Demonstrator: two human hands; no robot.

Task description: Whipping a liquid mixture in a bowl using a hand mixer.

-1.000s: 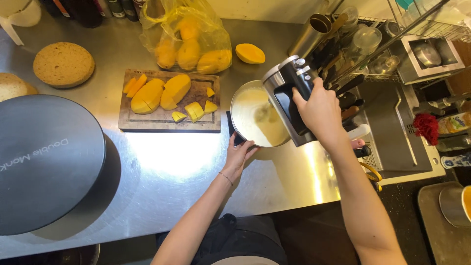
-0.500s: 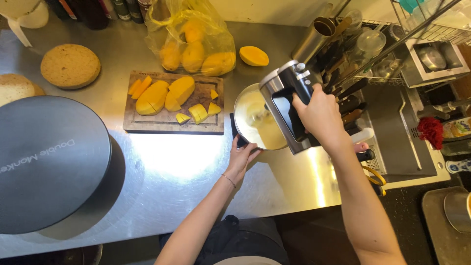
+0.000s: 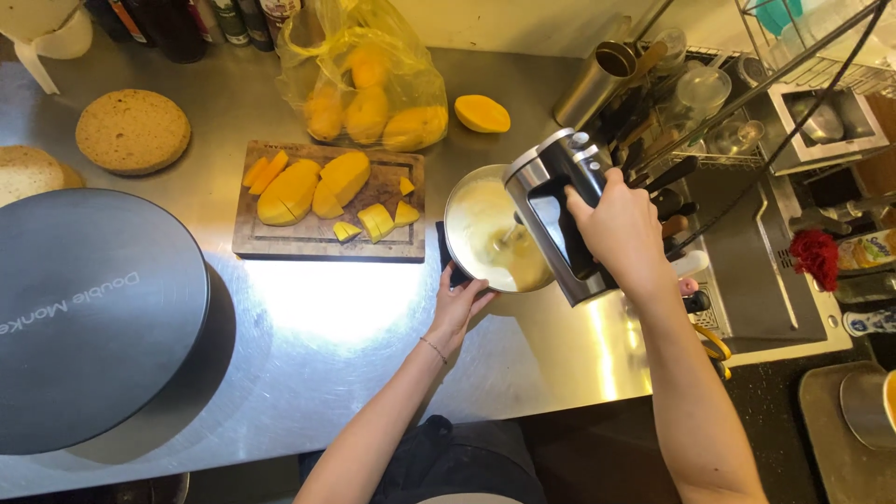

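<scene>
The right hand [image 3: 621, 229] is gripping the handle of a black-and-silver electric hand mixer [image 3: 560, 215], fingers wrapped tight, holding it over a round metal mixing bowl [image 3: 467, 201] so its beaters are dipping into the pale cream inside. The left hand [image 3: 459, 301] is clasping the bowl's near rim, fingers curled around it, apparently steadying the bowl against the mixer's pull. The bowl is sitting toward the right end of the stainless steel counter [image 3: 327, 327], just beside the right edge of a wooden cutting board [image 3: 280, 245] carrying cut yellow mango pieces [image 3: 299, 187]. Behind the board, near the counter's back edge, a yellow plastic bag of mangoes [image 3: 369, 79] is slumping, with a mango half [image 3: 483, 113] lying beside it. A large round dark lid [image 3: 89, 313] is covering the left near corner. Between lid and bowl the counter's front stretch is lying bare, leaving the elbows room; to the right, a crowded utensil rack [image 3: 672, 121] is standing close to the mixer.
</scene>
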